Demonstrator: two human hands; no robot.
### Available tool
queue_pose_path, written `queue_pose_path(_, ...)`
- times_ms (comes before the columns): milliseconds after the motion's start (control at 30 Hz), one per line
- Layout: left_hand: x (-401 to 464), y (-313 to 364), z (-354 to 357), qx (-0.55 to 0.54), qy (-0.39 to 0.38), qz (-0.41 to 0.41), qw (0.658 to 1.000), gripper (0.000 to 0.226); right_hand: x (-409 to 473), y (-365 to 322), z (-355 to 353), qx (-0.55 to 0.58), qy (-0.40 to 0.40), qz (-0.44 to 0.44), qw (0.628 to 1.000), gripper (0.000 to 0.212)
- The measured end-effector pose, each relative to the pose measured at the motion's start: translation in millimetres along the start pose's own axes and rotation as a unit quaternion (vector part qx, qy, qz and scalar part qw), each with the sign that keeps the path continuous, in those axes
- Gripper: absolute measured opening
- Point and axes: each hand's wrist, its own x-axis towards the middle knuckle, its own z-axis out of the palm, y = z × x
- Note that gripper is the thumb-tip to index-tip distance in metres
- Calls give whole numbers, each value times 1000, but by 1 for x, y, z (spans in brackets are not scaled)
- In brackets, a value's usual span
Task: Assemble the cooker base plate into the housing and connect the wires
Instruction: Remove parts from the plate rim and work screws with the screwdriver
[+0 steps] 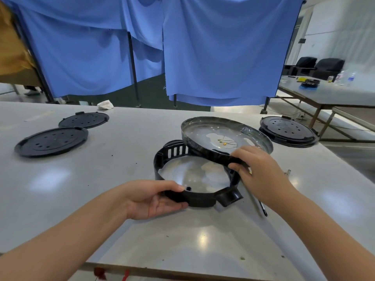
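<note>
A black plastic ring housing (174, 152) with slotted vents lies on the table in front of me. My left hand (150, 199) grips its near rim, thumb on top and fingers underneath. A shiny round metal base plate (203, 136) is tilted, its near edge resting on the housing's far right side. Thin wires with yellow ends (224, 142) sit at the plate's centre. My right hand (257, 169) grips the plate's near edge together with the housing rim. A screwdriver (256, 201) lies on the table under my right wrist.
Two black perforated discs (51, 141) (84, 120) lie at the left of the white table (81, 199). A stack of black discs (288, 130) stands at the right edge. A crumpled white cloth (105, 104) is at the far edge. Blue curtains (203, 57) hang behind.
</note>
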Motion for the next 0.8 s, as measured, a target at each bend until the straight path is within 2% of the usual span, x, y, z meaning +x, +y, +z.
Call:
queue_pose_path(100,13,3,11,7,-3,-1,1000,23,-2,3,3,13,-8,-1,1000,6)
queue_pose_path(400,36,8,30,-28,-16,20,999,35,-16,8,17,48,-19,-25,998,6)
queue_pose_path(633,37,2,22,-92,-81,20,992,45,-25,10,28,40,-7,-61,997,9)
queue_pose_path(800,38,5,14,-78,-140,9,987,52,-17,18,24,64,-47,-61,995,9)
